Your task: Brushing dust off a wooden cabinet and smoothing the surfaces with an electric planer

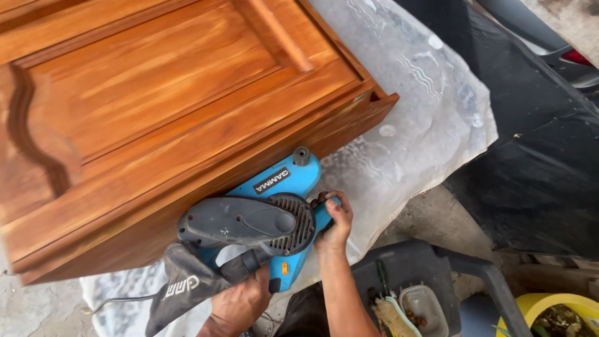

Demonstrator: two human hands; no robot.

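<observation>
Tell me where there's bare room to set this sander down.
Free: the clear plastic sheet right of the wooden door, and the door's flat panel. Crowded: the black tray with its small container and brush, below the right hand.

A clear plastic sheet covers the support beneath, hanging over its edge; the wooden door lies flat directly on the sheet; below, the concrete floor carries a dark plastic chair.
</observation>
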